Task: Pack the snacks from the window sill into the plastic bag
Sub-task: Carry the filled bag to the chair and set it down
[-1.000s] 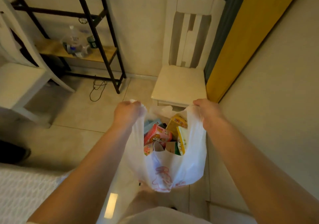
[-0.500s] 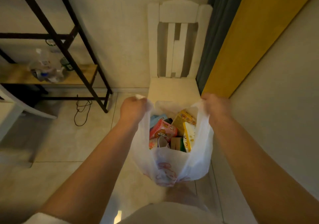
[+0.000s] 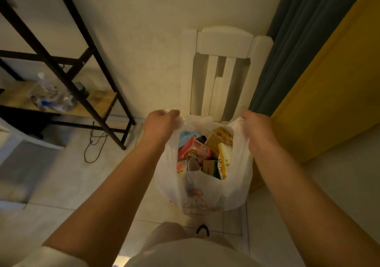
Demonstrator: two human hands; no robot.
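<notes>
Bag (image 3: 207,192) w/ snacks (image 3: 195,153) now nearer chair (image 3: 224,65); I see left hand (image 3: 161,124), right hand (image 3: 256,129) gripping handles — thin plastic could tear.

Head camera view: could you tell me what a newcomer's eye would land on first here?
First, the white plastic bag held open at centre, the left hand and right hand each gripping a handle. Inside it sit bright snack boxes: a pink box on the left and a yellow box on the right. Behind it stands a white chair against the wall.
</notes>
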